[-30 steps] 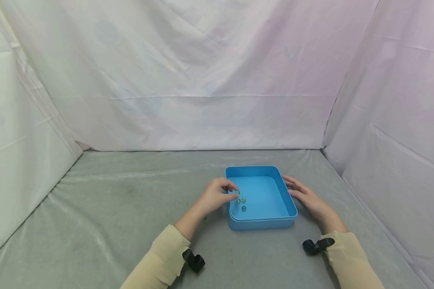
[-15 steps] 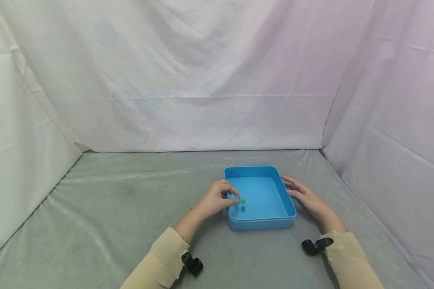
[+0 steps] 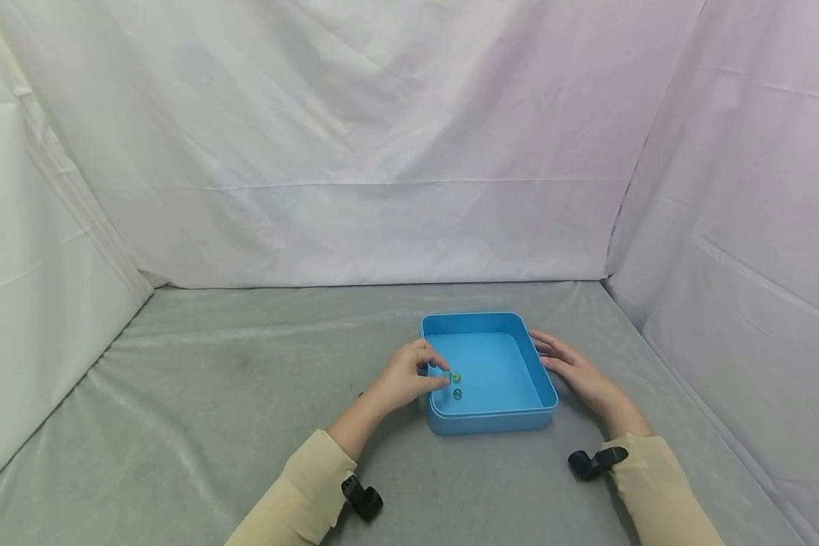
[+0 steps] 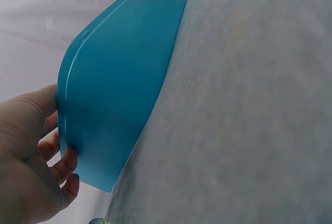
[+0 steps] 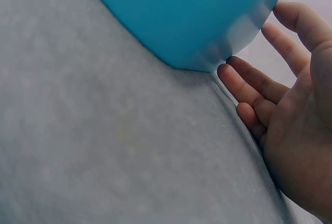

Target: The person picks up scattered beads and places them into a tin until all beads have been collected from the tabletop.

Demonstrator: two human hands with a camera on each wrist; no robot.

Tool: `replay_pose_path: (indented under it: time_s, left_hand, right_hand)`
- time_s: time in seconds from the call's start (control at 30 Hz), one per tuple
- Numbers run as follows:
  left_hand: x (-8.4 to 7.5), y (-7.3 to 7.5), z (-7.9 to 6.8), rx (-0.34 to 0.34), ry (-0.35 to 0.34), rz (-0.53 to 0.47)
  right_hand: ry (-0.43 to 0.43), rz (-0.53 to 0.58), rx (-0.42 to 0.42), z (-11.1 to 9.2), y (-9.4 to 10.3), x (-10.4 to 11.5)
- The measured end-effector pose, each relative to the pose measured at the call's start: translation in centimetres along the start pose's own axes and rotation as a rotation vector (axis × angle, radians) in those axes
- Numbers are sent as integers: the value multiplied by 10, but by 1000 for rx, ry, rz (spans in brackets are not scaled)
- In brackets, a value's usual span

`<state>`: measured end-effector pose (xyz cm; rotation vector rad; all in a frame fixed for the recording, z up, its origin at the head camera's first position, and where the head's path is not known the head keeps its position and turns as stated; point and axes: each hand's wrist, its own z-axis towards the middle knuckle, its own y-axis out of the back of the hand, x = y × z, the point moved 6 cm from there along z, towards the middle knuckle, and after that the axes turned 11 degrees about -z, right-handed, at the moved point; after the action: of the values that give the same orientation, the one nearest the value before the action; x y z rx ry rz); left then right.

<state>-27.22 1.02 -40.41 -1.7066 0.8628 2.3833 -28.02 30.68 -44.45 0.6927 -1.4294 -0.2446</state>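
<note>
A blue square box (image 3: 493, 425) stands on grey cloth. My left hand (image 3: 404, 377) reaches over its left wall, thumb and index finger curled round a greenish glass marble (image 3: 448, 375) low inside. Two more marbles lie just right of the fingertips: a yellow-green marble (image 3: 456, 377) and a darker green marble (image 3: 457, 393). In the left wrist view the other fingers rest against the box's outer wall (image 4: 114, 79), which hides the pinch. My right hand (image 3: 583, 379) rests along the right side, its extended fingers (image 5: 241, 86) touching the outer wall.
Grey cloth (image 3: 246, 394) covers the table. White curtains (image 3: 382, 152) hang behind and at both sides. A marble (image 4: 98, 221) lies on the cloth at the left wrist view's bottom edge. Black wrist cameras (image 3: 363, 498) sit on the cream sleeves.
My left hand's thumb and index finger have lowered slightly into the box, towards the near side, and now cover the leftmost marbles. My right hand keeps its place against the box.
</note>
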Motion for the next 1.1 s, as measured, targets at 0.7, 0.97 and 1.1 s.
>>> replay_pose_path:
  time_s: [0.7, 0.97, 1.1]
  left_hand:
    - [-3, 2, 0, 14, -35, -27]
    - [-11, 7, 1, 0, -48, -60]
    - [-14, 11, 0, -10, -38, -67]
  right_hand:
    - [-8, -1, -2, 0, -2, 2]
    - [-1, -11, -2, 1, -1, 4]
    - [-1, -15, -3, 0, -1, 4]
